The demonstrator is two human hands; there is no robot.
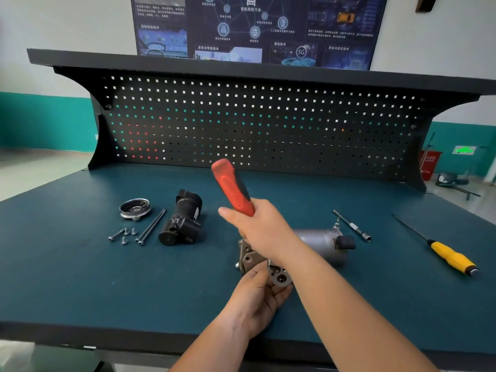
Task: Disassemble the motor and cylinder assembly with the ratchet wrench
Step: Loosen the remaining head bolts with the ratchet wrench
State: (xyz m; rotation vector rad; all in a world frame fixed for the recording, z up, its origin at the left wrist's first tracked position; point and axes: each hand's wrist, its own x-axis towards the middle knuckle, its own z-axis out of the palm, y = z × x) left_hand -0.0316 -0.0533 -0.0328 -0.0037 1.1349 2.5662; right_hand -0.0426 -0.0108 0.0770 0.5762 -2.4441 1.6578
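The right hand (264, 229) grips the ratchet wrench (232, 187) by its red handle, fingers wrapped round it, above the grey motor and cylinder assembly (319, 242) lying mid-bench (80, 277). The left hand (257, 294) holds the assembly's flange, fingers curled beneath. A black housing (183, 218) and loose bolts (150, 228) lie left.

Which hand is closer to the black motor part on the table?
Right. The right hand, gripping the red wrench handle, is just beside the black motor part. The left hand holds the metal flange, farther off toward the near edge.
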